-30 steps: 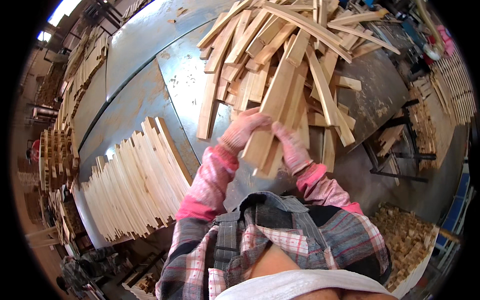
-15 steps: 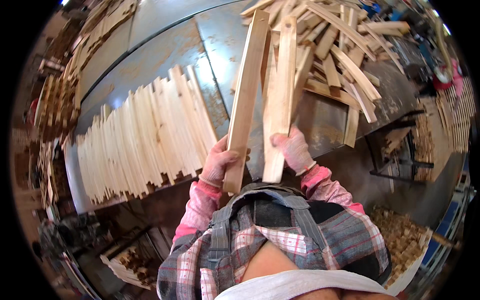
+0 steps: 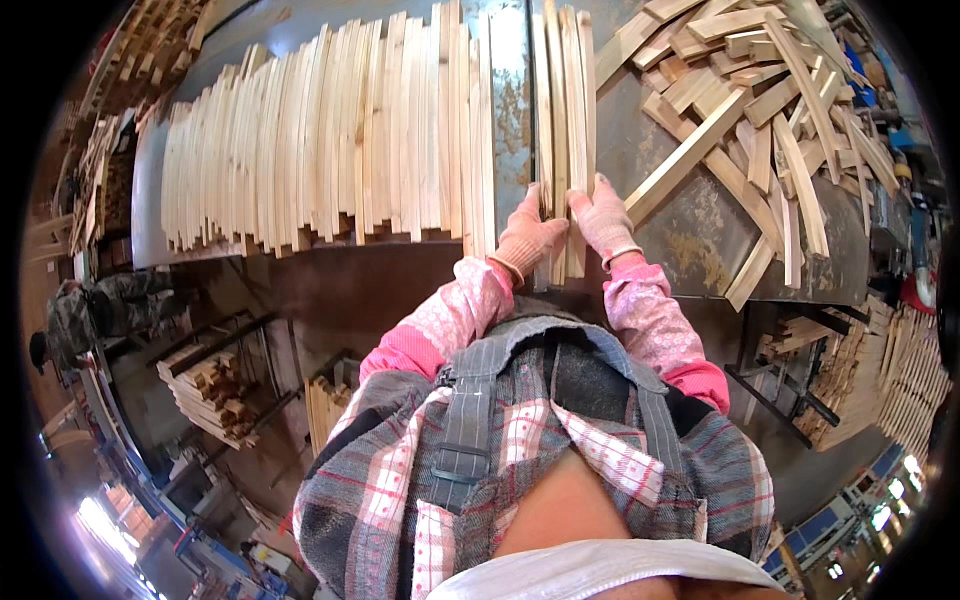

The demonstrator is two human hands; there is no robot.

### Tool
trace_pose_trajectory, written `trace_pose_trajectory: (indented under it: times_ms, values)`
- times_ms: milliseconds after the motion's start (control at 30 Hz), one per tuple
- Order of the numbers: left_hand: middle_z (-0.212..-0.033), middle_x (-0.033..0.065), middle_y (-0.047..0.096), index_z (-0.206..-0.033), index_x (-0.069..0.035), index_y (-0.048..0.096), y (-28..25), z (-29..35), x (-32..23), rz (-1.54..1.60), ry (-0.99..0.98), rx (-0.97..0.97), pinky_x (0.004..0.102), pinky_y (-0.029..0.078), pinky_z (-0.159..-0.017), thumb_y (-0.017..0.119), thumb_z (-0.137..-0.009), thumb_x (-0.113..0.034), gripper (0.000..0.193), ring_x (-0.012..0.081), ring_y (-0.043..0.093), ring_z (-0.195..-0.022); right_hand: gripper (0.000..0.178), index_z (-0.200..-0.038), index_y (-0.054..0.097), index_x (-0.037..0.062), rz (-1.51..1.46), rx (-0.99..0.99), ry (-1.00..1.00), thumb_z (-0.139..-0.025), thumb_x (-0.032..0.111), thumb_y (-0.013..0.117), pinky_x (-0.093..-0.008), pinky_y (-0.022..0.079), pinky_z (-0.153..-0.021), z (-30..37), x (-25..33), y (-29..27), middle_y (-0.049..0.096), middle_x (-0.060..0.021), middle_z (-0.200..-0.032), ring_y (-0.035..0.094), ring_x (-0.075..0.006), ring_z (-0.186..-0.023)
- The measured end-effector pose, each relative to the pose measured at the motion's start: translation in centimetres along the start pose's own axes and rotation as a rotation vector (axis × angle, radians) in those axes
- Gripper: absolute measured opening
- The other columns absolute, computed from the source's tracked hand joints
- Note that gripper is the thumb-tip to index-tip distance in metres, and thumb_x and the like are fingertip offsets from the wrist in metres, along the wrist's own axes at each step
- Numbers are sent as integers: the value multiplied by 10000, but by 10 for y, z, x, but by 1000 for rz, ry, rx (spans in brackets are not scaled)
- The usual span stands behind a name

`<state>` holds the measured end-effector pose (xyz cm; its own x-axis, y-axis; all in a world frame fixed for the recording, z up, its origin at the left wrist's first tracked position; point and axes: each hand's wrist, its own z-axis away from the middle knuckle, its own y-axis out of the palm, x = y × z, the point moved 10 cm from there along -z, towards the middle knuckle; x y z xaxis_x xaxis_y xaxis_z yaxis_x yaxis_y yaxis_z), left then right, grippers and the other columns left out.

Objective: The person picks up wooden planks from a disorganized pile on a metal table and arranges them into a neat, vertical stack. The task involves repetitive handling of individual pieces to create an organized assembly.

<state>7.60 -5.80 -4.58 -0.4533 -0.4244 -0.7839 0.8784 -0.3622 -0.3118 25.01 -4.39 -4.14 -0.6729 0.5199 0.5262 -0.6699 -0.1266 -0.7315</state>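
Observation:
A small bundle of long pale wooden strips (image 3: pixel 565 110) stands on edge over the metal table (image 3: pixel 622 120), near its front edge. My left hand (image 3: pixel 532 238), in a light knit glove, grips the bundle's left side near the close ends. Gloved as well, my right hand (image 3: pixel 603 218) presses in from the right side with its fingers around the wood. The fingertips between the strips are partly hidden. Left of my hands lies a long row of wooden strips (image 3: pixel 320 140), side by side with uneven near ends.
A loose, crisscrossed pile of wooden pieces (image 3: pixel 770 150) covers the right part of the table. Below, a stack of wood (image 3: pixel 210 395) rests on a dark metal frame at left, and more stacked slats (image 3: pixel 850 370) stand at right. Camouflage-patterned clothing (image 3: pixel 110 310) shows at far left.
The two separately held groups of strips have come together into one upright bundle between my hands. The view has turned, and more strips now lie at the row's right end.

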Motion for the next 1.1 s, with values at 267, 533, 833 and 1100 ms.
trace_pose_trajectory:
  times_ms: [267,533,833,1100]
  values:
    - [-1402,271,584,-1609,-32,235,1,11,-14,-73,57,60,391,456,-1096,846,-727,-365,1124,357,592,-1294,537,-1353,590,53,-175,180,-51,-913,341,696,-443,499,-1017,-18,11,-4,688,-234,-1235,649,-384,-1180]
    - [-1422,297,520,-1599,-15,209,-20,17,-17,-83,49,-126,441,437,-1122,879,-671,-297,1179,415,533,-1327,809,-1493,390,29,163,120,-21,-866,372,771,-470,497,-1058,-34,21,11,601,-254,-1364,603,-405,-1258]
    - [-1344,297,510,-1587,4,214,-77,52,-22,-124,283,-434,463,428,-1102,809,-711,-205,1079,451,514,-1269,758,-1415,403,-8,265,209,-20,-839,304,786,-448,523,-1045,-36,70,73,563,-256,-1395,623,-393,-1246]
    - [-1585,206,398,-1598,21,237,-118,68,0,465,479,-348,399,399,-1159,767,-749,-67,1005,312,451,-1432,725,-1460,443,30,389,357,-246,-908,412,718,-488,474,-1063,-20,128,30,610,-270,-1331,580,-407,-1285]
